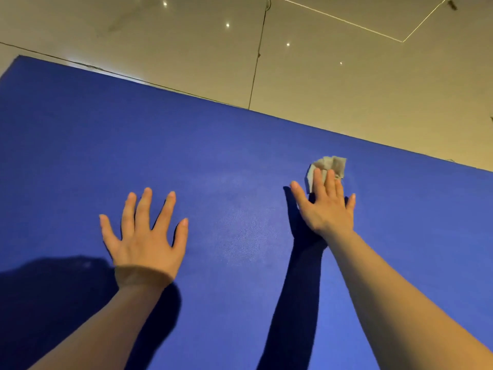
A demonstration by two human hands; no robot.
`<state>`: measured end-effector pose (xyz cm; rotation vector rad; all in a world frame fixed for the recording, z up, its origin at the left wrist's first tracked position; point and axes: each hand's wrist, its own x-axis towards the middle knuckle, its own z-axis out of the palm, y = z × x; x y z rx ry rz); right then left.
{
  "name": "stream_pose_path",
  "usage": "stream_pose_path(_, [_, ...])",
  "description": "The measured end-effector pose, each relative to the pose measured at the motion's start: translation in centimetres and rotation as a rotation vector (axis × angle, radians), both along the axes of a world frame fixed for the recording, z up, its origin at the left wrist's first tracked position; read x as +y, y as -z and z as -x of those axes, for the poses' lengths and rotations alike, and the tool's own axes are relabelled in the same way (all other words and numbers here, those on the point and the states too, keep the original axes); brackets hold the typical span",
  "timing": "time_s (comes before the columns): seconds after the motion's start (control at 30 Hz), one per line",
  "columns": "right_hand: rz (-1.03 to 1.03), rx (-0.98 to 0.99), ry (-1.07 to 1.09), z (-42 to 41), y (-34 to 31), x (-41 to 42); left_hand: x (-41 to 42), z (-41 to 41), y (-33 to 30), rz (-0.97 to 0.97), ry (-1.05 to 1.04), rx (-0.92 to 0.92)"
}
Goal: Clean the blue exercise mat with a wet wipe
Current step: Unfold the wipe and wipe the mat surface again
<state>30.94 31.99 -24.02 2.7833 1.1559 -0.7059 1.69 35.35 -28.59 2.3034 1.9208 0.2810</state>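
two bare forearms came in from the bottom edge, nearest the lens, and stretched out over the blue exercise mat (240, 145), which lay flat on a glossy tiled floor (346, 84) and filled most of the view. the left hand (144, 236) was planted on the mat, fingers (144, 204) spread wide and straight, gripping nothing; it read as a brace. the right hand (325, 206) reached further out, its fingers (330, 182) straight and close together, pressing flat on a crumpled wet wipe (329, 165) that poked out beyond the fingertips. the wipe sat on the mat's far right part, near the far edge but not over it.

the step in hand looked like a wiping stroke near that far edge. a paler sheen showed between the two hands, possibly damp, possibly only glare; it could not be told which. to do it well, the flat palm wanted to stay over the wipe so the whole pad dragged rather than one bunched corner. the wipe looked bunched and greyish, so opening it out or turning it to a fresher face would likely cover more mat. overlapping strokes would leave fewer gaps, and the left hand bearing down should stop the mat creeping on that slick floor.
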Motion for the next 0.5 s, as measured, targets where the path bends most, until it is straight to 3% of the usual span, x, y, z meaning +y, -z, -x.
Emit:
stream_pose_path(0.13, [-0.035,0.001,0.101,1.6,0.7,3.8,0.4,-0.2,0.1,-0.045,-0.002,0.022])
stream_pose_path(0.33, [-0.145,0.104,-0.213,10.8,1.2,7.5,0.8,-0.1,0.9,-0.083,0.031,0.095])
stream_pose_path(0.43, [-0.126,-0.009,-0.429,8.4,1.4,6.7,0.6,-0.2,0.3,-0.11,0.033,0.079])
stream_pose_path(0.5, [-0.099,-0.071,-0.37,4.4,1.7,6.4,0.4,-0.4,0.0,-0.101,0.04,0.083])
